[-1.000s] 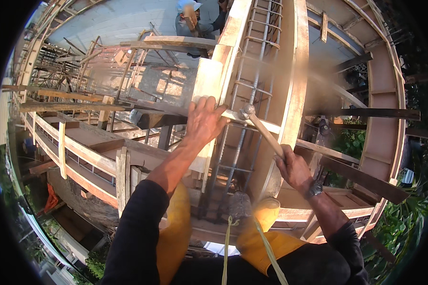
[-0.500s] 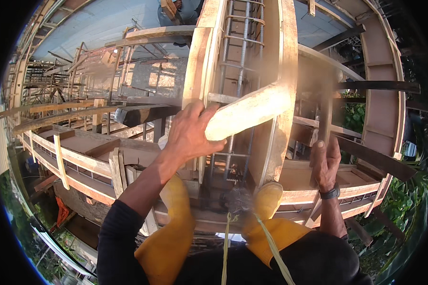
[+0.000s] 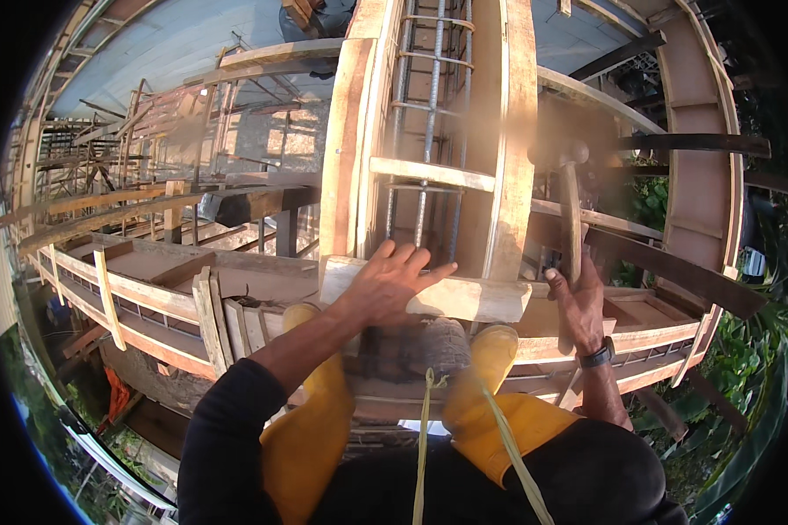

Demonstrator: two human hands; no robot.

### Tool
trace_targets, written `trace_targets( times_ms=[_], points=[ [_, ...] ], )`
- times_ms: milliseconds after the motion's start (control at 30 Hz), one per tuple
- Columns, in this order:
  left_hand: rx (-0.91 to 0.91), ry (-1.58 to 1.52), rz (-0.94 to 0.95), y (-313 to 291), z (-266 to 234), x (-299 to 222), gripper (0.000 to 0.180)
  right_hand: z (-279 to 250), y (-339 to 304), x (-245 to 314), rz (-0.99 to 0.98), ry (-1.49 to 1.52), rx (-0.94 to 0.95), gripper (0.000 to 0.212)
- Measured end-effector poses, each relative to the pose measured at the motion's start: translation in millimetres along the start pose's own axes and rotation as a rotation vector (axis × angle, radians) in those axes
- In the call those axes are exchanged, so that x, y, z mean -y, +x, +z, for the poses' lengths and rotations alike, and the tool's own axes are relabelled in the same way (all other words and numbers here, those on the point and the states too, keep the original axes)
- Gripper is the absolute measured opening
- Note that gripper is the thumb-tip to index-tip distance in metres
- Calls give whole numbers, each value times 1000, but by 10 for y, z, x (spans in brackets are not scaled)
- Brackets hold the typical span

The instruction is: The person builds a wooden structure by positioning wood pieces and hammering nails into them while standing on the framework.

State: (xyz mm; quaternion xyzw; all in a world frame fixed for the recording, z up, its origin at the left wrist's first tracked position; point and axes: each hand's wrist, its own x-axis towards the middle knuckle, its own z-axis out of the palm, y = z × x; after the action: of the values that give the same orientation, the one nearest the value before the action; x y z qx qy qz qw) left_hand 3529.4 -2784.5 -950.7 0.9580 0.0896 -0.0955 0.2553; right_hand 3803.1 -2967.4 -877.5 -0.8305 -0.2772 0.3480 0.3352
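Note:
My left hand (image 3: 387,287) lies over a short wooden board (image 3: 477,299), fingers over its far edge. The board spans the two sides of a beam formwork (image 3: 518,122), just beyond my yellow boots (image 3: 492,354). In my right hand (image 3: 581,306), a hammer (image 3: 572,206) stands upright, its wooden handle gripped and its slightly blurred head at the top. Steel reinforcing bars (image 3: 435,74) run along inside the formwork. Farther along, a narrow wooden crosspiece (image 3: 433,173) bridges the same channel.
Another formwork trough (image 3: 162,297) curves off to the left, and one more (image 3: 700,184) runs along the right. Dark timbers (image 3: 674,271) jut out beside my right hand. At the far top, another person (image 3: 320,22) is partly in view. Green plants (image 3: 753,385) grow below right.
My left hand has brought the board nearer and turned it from a slant to lie across the formwork. The hammer in my right hand has shifted slightly left.

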Motion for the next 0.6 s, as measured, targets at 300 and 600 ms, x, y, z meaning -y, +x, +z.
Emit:
trace_targets(
  times_ms=[300,600],
  points=[
    [-84,20,-164,-95,153,-269,99,407,-271,-668,-8,-37,104,48],
    [-131,-24,-180,-150,285,-264,89,576,-302,-821,-92,-115,-12,44]
  ],
)
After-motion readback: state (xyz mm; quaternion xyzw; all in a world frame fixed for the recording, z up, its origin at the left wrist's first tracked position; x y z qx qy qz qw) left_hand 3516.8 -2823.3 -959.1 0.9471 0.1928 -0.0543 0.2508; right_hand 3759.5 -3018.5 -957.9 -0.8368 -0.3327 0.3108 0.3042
